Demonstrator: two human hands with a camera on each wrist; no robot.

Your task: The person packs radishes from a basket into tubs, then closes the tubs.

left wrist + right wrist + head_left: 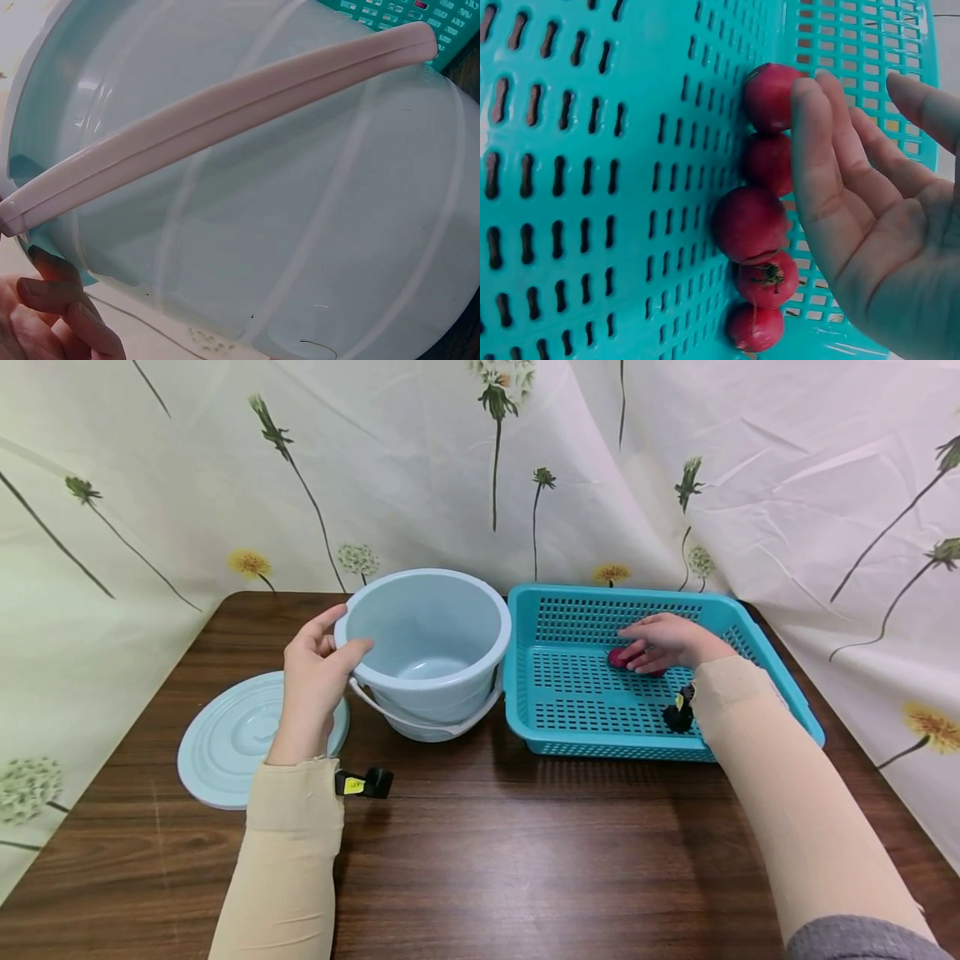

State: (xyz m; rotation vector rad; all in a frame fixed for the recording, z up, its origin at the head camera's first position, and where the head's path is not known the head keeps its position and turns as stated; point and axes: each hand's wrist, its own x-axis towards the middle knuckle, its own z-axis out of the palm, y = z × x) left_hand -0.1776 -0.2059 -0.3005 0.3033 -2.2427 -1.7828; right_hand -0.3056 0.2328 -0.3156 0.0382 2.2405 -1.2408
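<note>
My left hand [309, 667] grips the left rim of a light blue bucket [427, 703], its thumb lapped over the edge and its fingers outside. The bucket's pale handle [225, 105] hangs down across the front. Over the turquoise basket [622, 740] my right hand [671, 642] reaches down, fingers extended and slightly bent. Several round red radishes [750, 223] lie in a row along the basket's side. In the right wrist view, the fingertips are right at the radishes near the upper end of the row, with nothing between fingers and thumb.
A light blue round lid [225, 752] lies flat on the dark wooden table [510, 860], left of the bucket and partly behind my left forearm. Bucket and basket stand side by side. A white floral cloth [420, 468] hangs behind the table.
</note>
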